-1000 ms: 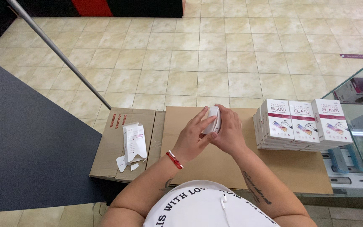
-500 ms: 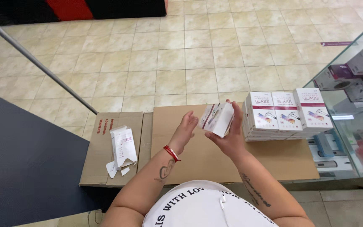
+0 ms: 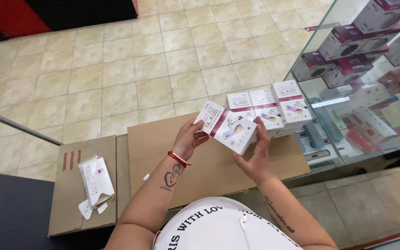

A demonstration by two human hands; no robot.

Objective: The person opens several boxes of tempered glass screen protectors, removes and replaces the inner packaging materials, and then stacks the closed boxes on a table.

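Both my hands hold a small white box (image 3: 227, 126) with a dark red stripe and a phone picture, face up above a flat brown cardboard sheet (image 3: 209, 162). My left hand (image 3: 188, 138) grips its left end, and my right hand (image 3: 257, 159) supports its right underside. Just behind the held box, three stacks of matching white boxes (image 3: 269, 109) stand side by side on the cardboard.
An opened, empty white box (image 3: 96, 179) with torn flaps lies on a brown carton (image 3: 70, 203) at the left. A glass display case (image 3: 366, 78) with boxed goods stands at the right. A dark counter surface (image 3: 5, 213) is at the lower left; tiled floor (image 3: 116, 69) lies beyond.
The box was turned from edge-on between my hands to face up, and my left hand took hold of its left end. The view swung right, toward the glass case.
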